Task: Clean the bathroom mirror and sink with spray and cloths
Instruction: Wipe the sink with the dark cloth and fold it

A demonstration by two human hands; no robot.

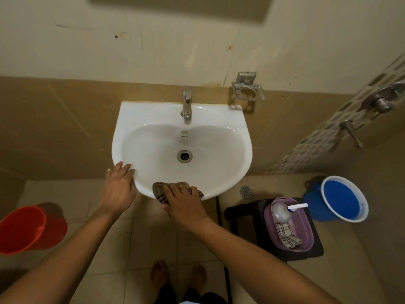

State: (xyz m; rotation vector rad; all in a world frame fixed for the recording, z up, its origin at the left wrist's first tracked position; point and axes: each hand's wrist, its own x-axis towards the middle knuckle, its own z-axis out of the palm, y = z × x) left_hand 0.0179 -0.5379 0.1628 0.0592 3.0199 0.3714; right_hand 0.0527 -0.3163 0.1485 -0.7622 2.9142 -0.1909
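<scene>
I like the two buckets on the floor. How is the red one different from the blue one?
The red bucket stands on the left of the sink; the blue bucket stands on the right, beside the purple tub. The red bucket is red inside and out; the blue bucket has a white rim. The red bucket is cut off by the picture's edge; the blue bucket shows whole. Both are round, open and on the floor.

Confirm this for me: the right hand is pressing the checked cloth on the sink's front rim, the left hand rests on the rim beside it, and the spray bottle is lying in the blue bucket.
One detail is wrong. The spray bottle lies in the purple tub on the dark stool, not in the blue bucket. The head view shows this. The rest holds: the right hand presses the checked cloth on the sink front rim, and the left hand rests on the rim beside it.
</scene>
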